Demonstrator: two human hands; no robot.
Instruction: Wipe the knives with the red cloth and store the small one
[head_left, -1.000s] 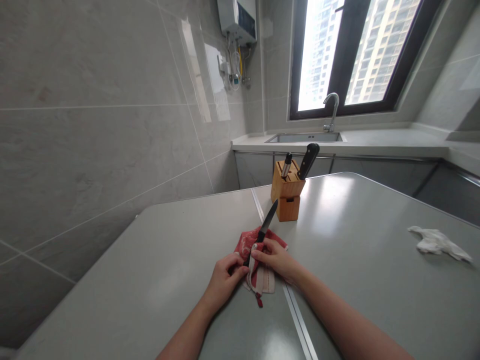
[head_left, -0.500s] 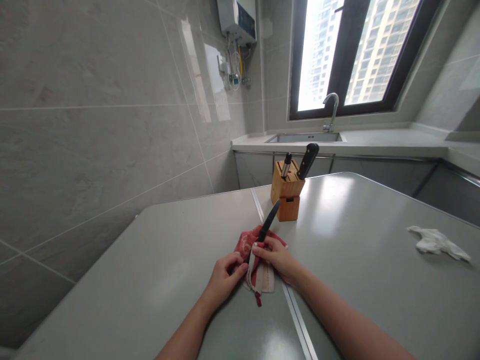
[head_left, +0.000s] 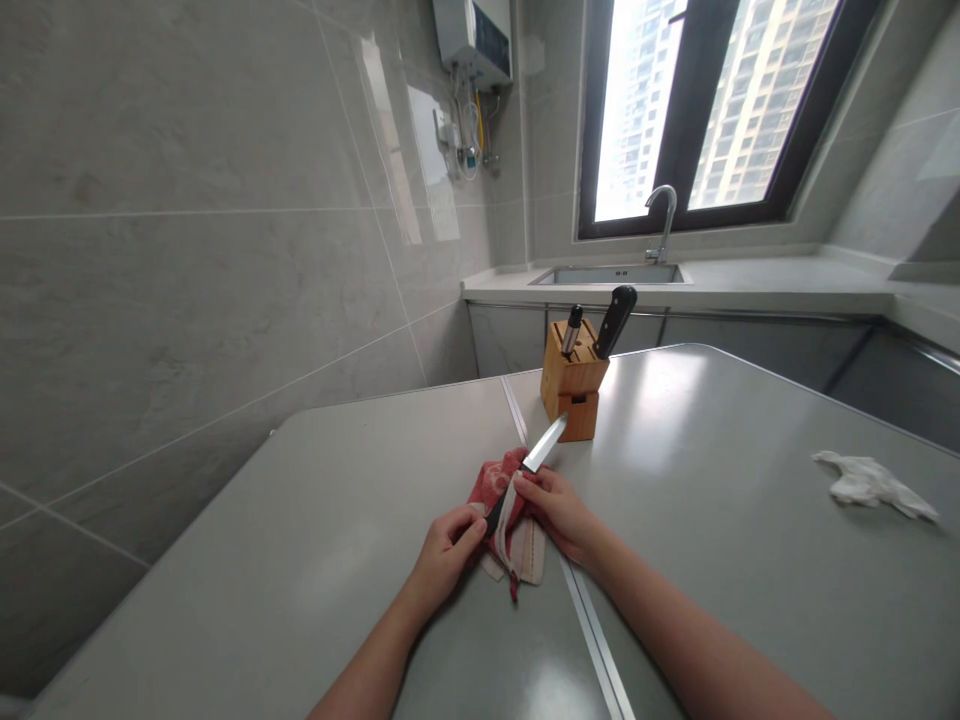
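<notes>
I log knife (head_left: 543, 449) pointing one o'clock; left hand (head_left: 444, 548) pinches its handle (head_left: 493, 518), right hand (head_left: 564, 518) pinches towel (head_left: 490, 482) alongside.

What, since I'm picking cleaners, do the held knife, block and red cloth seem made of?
Held knife: blade probably polished steel, bright glint; handle dull black, perhaps plastic. Block: likely wood, smooth, maybe varnished, given its warm brown tone. Red cloth: soft fabric, perhaps cotton, with loose folds and visible stitching.
</notes>
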